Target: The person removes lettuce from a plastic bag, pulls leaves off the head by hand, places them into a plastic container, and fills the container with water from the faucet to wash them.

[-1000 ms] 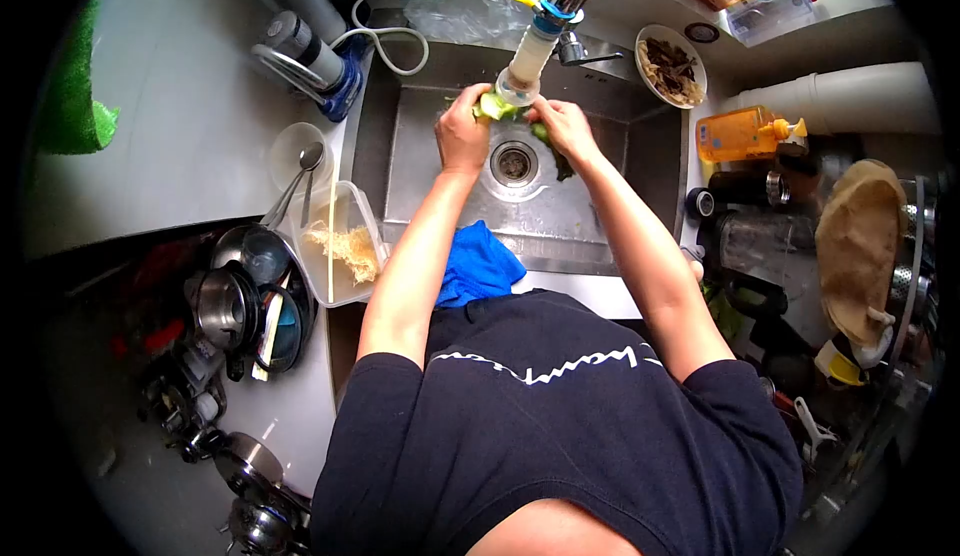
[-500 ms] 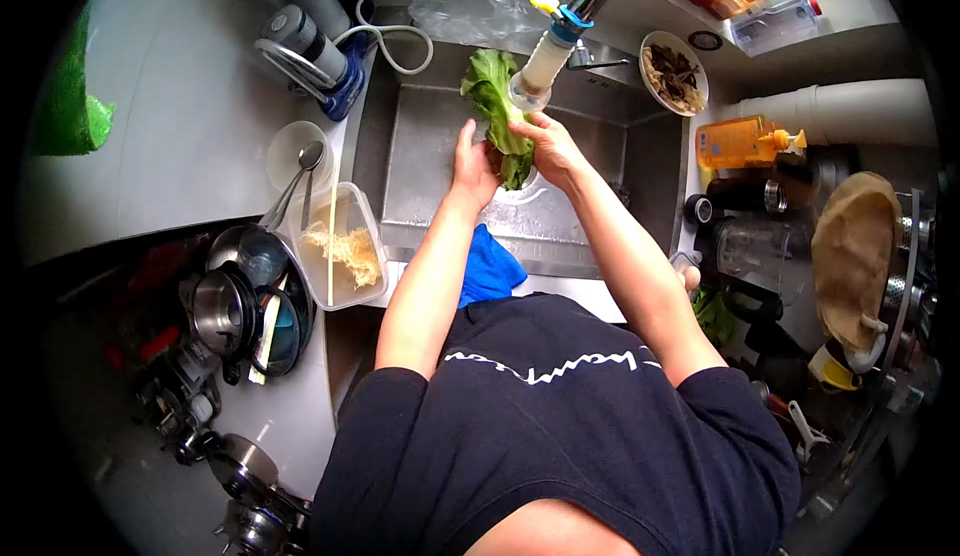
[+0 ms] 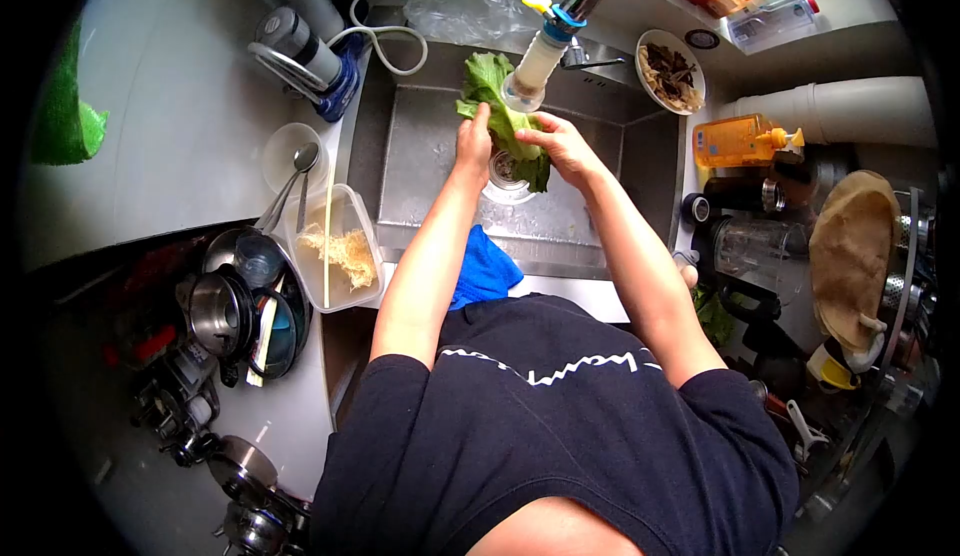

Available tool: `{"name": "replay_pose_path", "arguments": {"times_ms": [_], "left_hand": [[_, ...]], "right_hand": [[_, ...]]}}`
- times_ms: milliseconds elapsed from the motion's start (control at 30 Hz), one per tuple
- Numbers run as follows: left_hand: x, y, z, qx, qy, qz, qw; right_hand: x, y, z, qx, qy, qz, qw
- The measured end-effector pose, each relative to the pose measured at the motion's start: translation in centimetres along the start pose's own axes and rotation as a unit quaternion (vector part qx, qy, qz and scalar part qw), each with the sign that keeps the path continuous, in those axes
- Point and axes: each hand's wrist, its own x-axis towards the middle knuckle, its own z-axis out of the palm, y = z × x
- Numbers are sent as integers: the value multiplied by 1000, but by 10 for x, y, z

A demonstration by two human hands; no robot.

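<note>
Head view: we held a lettuce leaf (image 3: 487, 78) upright in front of the filter nozzle (image 3: 537, 66), over the steel sink (image 3: 412, 146) and partly across its drain (image 3: 503, 165). Our left hand (image 3: 473, 144) gripped the leaf's left side; our right hand (image 3: 563, 146) pinched its right side between thumb and fingers. Status, by our judgement: handling was underway and incomplete, the leaf being neither released nor set down. We noted droplets on the sink floor, but could not tell whether water ran or how much leaf surface was rinsed.
</note>
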Motion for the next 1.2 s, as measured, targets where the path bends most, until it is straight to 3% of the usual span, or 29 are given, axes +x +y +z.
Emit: {"name": "replay_pose_path", "arguments": {"times_ms": [33, 67, 100, 167, 233, 300, 400, 433, 500, 533, 600, 700, 833, 967, 1033, 1100, 1200], "left_hand": [[3, 1, -2, 20, 0, 32, 999], [7, 0, -4, 126, 69, 64, 987], [13, -4, -7, 127, 70, 64, 987], [23, -11, -14, 326, 155, 202, 910], [4, 4, 3, 303, 142, 200, 921], [-2, 7, 10, 72, 96, 129, 984], [-5, 11, 12, -38, 76, 75, 994], [-7, 12, 15, -100, 74, 60, 990], [-4, 12, 13, -93, 72, 52, 992], [-5, 14, 15, -94, 77, 58, 991], [-4, 14, 17, -106, 89, 62, 988], [5, 12, 14, -138, 75, 74, 985], [10, 23, 12, -190, 113, 55, 974], [15, 26, 4, -216, 114, 68, 967], [11, 31, 5, -223, 113, 79, 965], [7, 34, 6, -257, 119, 58, 957], [8, 28, 5, -229, 105, 42, 967]], "right_hand": [[4, 1, -3, 0, 1, -1, 1000], [7, 1, -6, -26, 33, 6, 999], [8, 2, -7, -52, 64, 14, 996], [9, 7, -5, -64, 75, 3, 995], [8, 14, -4, -118, 114, 48, 985], [7, 29, -6, -68, 111, 46, 990], [2, 46, -9, 4, 199, 91, 976], [-1, 44, -10, 40, 177, 159, 970], [-5, 37, -14, 116, 87, 256, 956], [-3, 38, -14, 116, 89, 256, 956], [2, 39, -3, 155, 104, 163, 969], [6, 20, 12, 201, 106, 103, 968], [27, 13, 15, 262, 98, 119, 953], [44, 17, 21, 275, 29, 123, 953], [43, 13, 28, 252, 76, 112, 958], [41, 11, 31, 111, 114, 30, 987], [31, 6, 37, 7, 145, -47, 988]]}}
